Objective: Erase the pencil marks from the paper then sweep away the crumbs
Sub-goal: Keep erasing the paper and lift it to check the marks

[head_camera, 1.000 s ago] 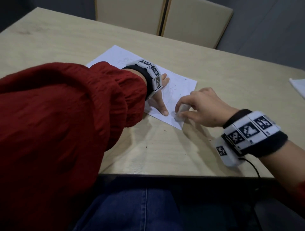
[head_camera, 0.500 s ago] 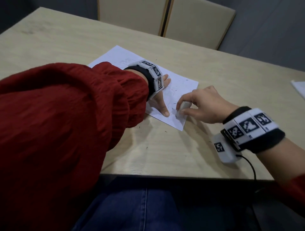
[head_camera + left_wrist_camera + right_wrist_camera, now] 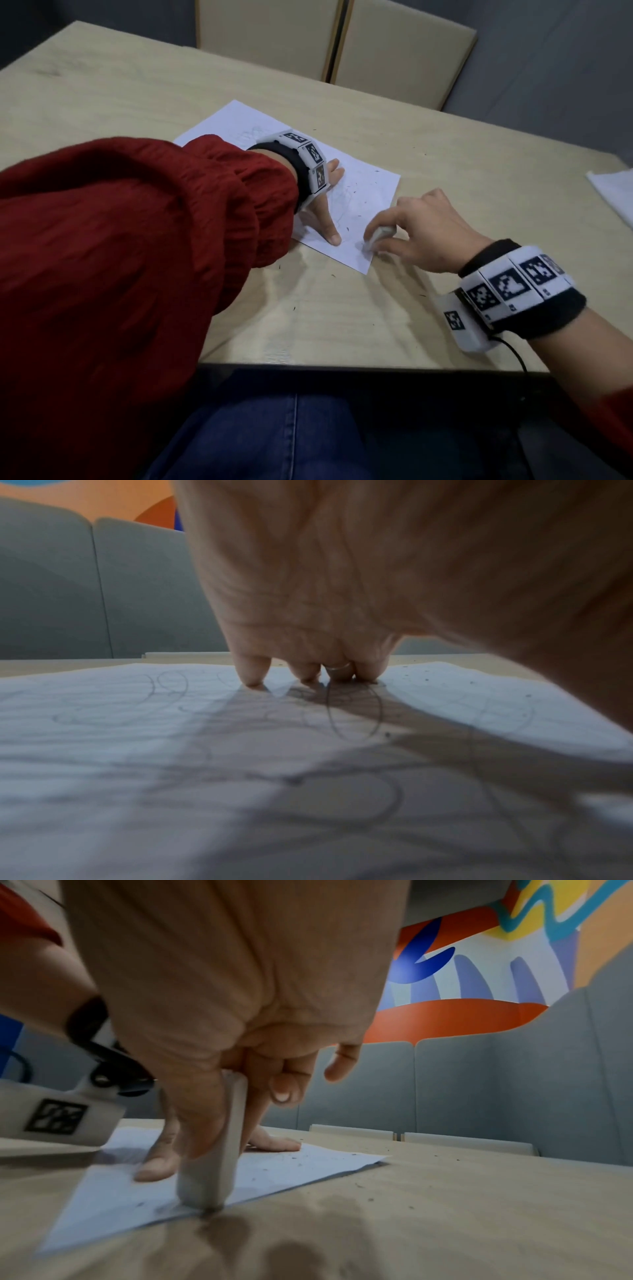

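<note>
A white sheet of paper [image 3: 368,192] with faint pencil loops [image 3: 352,715] lies on the wooden table. My left hand [image 3: 323,209] is spread flat on it, fingers [image 3: 251,673] straight and pressing the sheet down. Between thumb and fingers my right hand [image 3: 421,233] pinches a white eraser [image 3: 376,236], whose tip [image 3: 205,1196] touches the paper near its near right corner. Dark eraser crumbs [image 3: 356,186] lie scattered over the sheet and the table around it.
The light wooden table [image 3: 308,325] has its near edge just below my arms. Two beige chair backs [image 3: 400,58] stand behind the far edge. More white paper [image 3: 613,195] lies at the right edge. A few crumbs [image 3: 369,1199] dot the bare wood.
My right hand has rubbed the eraser back and forth over the paper's near right corner. The left hand stays pressed on the sheet.
</note>
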